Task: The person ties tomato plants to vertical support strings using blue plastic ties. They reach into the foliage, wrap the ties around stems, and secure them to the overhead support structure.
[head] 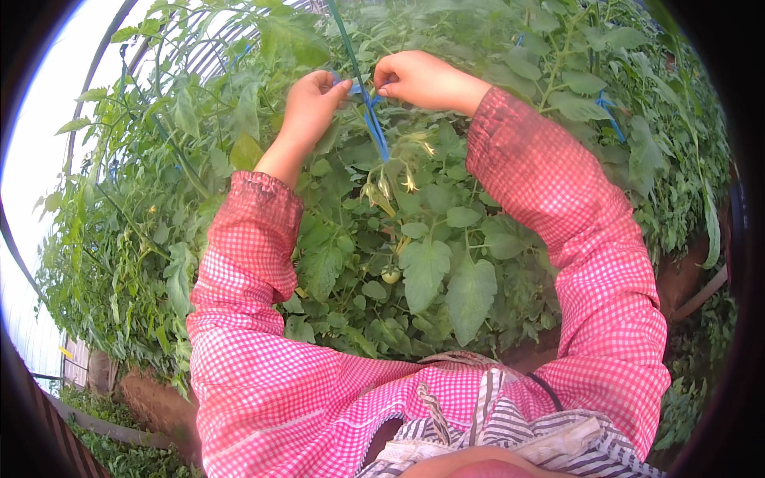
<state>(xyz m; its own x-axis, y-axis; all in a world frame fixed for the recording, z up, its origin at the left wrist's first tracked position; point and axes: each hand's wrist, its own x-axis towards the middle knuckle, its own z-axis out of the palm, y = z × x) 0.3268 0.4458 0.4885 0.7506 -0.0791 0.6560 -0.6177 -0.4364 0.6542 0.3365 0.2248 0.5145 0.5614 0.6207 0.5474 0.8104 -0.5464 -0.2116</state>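
A strip of blue plastic tie tape (374, 128) loops around a dark green support string (348, 45) and a tomato stem, which the leaves partly hide. On one side my left hand (308, 107) pinches a piece of the tape between thumb and fingers. From the other side my right hand (418, 82) grips another part of it with curled fingertips. One length of tape dangles below the knot. Yellow tomato flowers (410, 182) hang just under it, and a small pale green tomato (391, 275) shows lower among the leaves.
Dense tomato plants (323, 263) surround my arms. Another blue tie (611, 116) is fastened on a plant to the right. At the left are the bright greenhouse wall (30, 269) and its curved frame. Bare soil (155, 400) and a pale pipe (113, 427) lie low left.
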